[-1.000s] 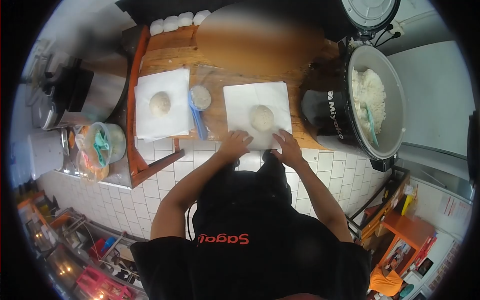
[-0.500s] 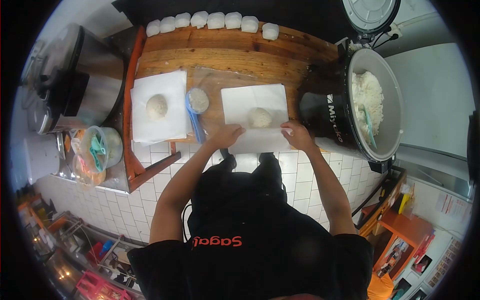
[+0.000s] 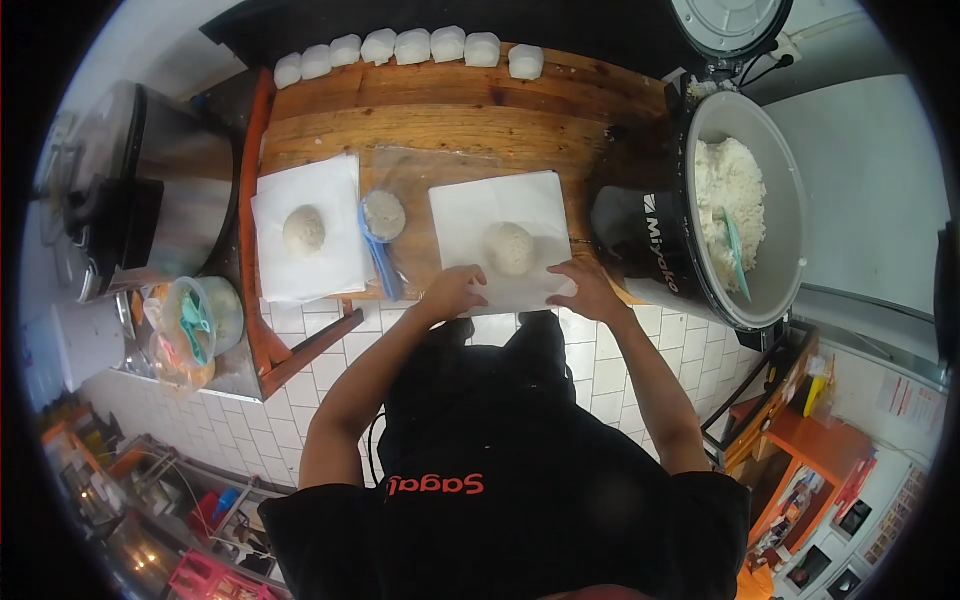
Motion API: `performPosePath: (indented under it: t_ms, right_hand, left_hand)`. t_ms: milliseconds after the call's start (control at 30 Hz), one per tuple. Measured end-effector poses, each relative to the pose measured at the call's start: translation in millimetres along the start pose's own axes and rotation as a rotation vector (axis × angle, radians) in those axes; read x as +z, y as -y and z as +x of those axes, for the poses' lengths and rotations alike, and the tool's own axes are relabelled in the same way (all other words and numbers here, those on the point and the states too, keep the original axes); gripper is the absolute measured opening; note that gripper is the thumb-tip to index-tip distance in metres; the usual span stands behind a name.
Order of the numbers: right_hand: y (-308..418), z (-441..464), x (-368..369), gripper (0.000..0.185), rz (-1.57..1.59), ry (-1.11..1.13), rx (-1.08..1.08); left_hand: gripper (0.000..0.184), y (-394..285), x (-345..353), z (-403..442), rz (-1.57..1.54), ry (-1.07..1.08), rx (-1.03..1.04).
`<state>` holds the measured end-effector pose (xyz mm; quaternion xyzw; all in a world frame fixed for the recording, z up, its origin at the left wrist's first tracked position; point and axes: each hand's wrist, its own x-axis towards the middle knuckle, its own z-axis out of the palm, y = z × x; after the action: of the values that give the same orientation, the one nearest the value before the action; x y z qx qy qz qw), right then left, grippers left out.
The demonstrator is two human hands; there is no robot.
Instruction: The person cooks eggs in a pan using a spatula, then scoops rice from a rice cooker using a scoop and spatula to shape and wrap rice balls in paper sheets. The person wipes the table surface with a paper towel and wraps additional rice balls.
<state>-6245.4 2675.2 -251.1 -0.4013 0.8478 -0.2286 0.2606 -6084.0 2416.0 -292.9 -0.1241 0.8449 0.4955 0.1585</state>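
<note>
A dome-shaped mound of cooked rice sits on a stack of white wrapping paper at the middle of the table's near edge. My left hand is at the paper's near left edge, fingers curled around it. At the near right edge my right hand grips the sheet likewise, thumb and fingers bent. The paper between them looks slightly raised and thin. Left of this stack lies a blue-handled scoop with rice in its cup. Another rice mound rests on a second paper stack.
Several white wrapped packets line the wooden table's far edge. A black rice cooker stands open on the right, holding rice and a green paddle. At left are another cooker and a plastic tub with green utensils.
Both hands have moved slightly toward my body, and the near edge of the paper has come down away from the rice mound. The whole view has shifted a little.
</note>
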Motion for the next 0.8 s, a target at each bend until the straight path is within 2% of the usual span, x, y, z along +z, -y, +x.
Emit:
performPosePath:
  t_ms: [100,200,300,400,500,600,633,733,800]
  right_hand:
    - [-10.6,6.3,1.7,0.026,0.034,-0.022,0.051]
    - [-18.5,5.6,4.4,0.016,0.066,-0.049,0.05]
    - [-30.4,-8.3,21.3,0.009,-0.021,-0.079,-0.026]
    - [-32.5,-23.2,26.3,0.009,-0.083,-0.06,-0.11]
    - [-28.5,-27.1,22.5,0.012,-0.021,-0.122,-0.164]
    - [-31.3,-7.2,16.9,0.015,0.462,-0.106,0.209]
    - [-34.5,-0.4,21.4,0.016,0.571,-0.164,0.259]
    - [-55.3,25.3,53.1,0.02,0.888,-0.345,0.396]
    - [-59.8,28.2,62.5,0.025,0.666,-0.381,0.44]
  left_hand:
    - [0.022,-26.9,-24.7,-3.2,-0.074,0.18,-0.187]
    - [0.023,19.7,-1.9,4.0,-0.073,0.031,0.14]
    - [0.014,22.5,-1.5,-3.5,0.293,-0.007,0.296]
    - [0.009,24.8,1.4,-14.7,0.402,0.019,0.403]
    - [0.011,36.3,-1.5,-21.2,0.077,-0.17,0.538]
    - [0.018,47.7,1.6,-6.0,-0.673,-0.209,-0.051]
    - [0.025,65.7,6.6,8.1,-0.674,-0.225,-0.041]
    - [0.03,92.2,21.2,33.0,-0.523,-0.434,-0.053]
    - [0.034,78.0,13.4,30.7,-0.32,-0.463,-0.085]
